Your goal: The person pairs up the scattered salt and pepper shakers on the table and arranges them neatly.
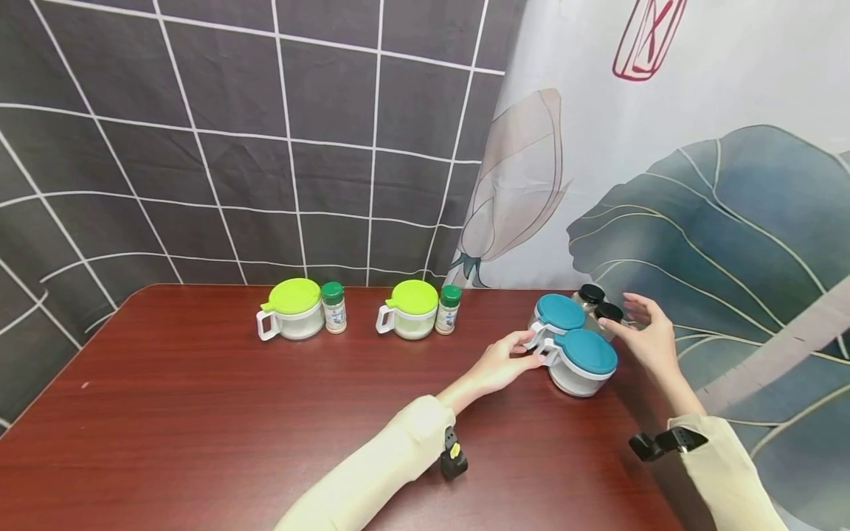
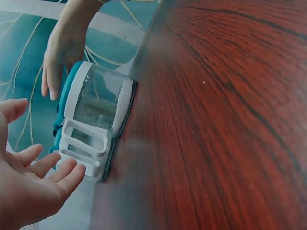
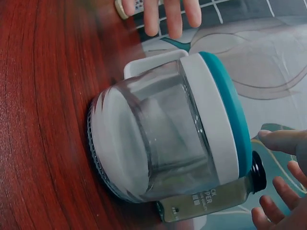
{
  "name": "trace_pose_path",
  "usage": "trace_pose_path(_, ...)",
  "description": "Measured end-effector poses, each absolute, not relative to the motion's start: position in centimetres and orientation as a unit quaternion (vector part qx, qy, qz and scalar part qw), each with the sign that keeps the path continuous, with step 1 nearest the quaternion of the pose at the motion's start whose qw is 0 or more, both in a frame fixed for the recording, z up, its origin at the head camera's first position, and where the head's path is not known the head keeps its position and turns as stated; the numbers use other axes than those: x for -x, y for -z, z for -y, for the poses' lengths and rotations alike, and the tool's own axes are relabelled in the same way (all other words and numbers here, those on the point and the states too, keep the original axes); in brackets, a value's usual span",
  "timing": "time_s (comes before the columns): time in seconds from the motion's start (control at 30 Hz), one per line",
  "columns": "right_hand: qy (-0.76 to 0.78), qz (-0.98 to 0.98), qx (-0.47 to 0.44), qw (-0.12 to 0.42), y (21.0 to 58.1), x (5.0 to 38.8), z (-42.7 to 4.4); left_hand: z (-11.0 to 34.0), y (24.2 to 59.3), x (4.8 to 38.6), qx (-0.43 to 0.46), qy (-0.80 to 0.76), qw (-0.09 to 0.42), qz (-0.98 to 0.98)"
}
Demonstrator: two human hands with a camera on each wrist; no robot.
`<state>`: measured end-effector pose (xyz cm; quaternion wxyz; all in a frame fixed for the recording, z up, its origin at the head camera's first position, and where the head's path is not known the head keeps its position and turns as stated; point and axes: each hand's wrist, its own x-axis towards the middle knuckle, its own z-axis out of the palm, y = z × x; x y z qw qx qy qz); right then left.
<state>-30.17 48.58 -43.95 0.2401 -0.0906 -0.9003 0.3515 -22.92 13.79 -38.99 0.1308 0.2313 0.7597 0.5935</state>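
Observation:
Two seasoning jars with blue lids stand one behind the other at the table's right: the front jar (image 1: 581, 376) and the rear jar (image 1: 560, 311). Each has a white side handle. My left hand (image 1: 501, 363) is beside the handles (image 2: 85, 139), its fingers spread and loosely bent; whether a fingertip touches a handle I cannot tell. Close behind the jars are two black-capped bottles, the nearer bottle (image 3: 206, 201) and the farther bottle (image 1: 589, 295). Around the nearer bottle's black cap (image 1: 609, 313) hovers my right hand (image 1: 651, 343), thumb and fingers apart.
Farther left along the back edge stand two green-lidded jars, one (image 1: 295, 310) at left and another (image 1: 412, 310) nearer the middle. Beside each is a green-capped shaker, the left shaker (image 1: 334, 308) and the right shaker (image 1: 448, 310). Hanging cloth (image 1: 332, 184) borders the brown table (image 1: 265, 428).

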Motion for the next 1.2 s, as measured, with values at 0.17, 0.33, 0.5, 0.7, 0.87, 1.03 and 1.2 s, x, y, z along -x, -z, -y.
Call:
trace_pose_path(0.17,-0.367,0.899,0.118,0.209,42.0,28.5,-46.5,-14.1,39.1,23.1,-0.23,-0.587,0.129,-0.766)
trace_pose_path(0.33,-0.414,0.888,0.116,0.162,37.6,24.9,-42.1,-14.3,39.4,23.3,-0.231,-0.582,0.133,-0.768)
trace_pose_path(0.5,-0.406,0.897,0.108,0.139,36.0,23.9,-40.7,-14.5,39.6,23.3,-0.239,-0.583,0.141,-0.764)
trace_pose_path(0.7,-0.414,0.895,0.105,0.126,36.1,24.1,-40.9,-14.7,40.0,23.1,-0.259,-0.576,0.148,-0.761)
trace_pose_path(0.87,-0.422,0.894,0.105,0.106,36.4,24.2,-41.3,-14.8,40.1,23.1,-0.265,-0.573,0.149,-0.761)
trace_pose_path(1.03,-0.437,0.889,0.104,0.09,36.6,24.2,-41.6,-14.9,40.0,23.0,-0.268,-0.57,0.152,-0.762)
trace_pose_path(1.2,-0.452,0.884,0.093,0.078,36.9,24.2,-41.9,-15.0,40.0,23.1,-0.266,-0.568,0.154,-0.764)
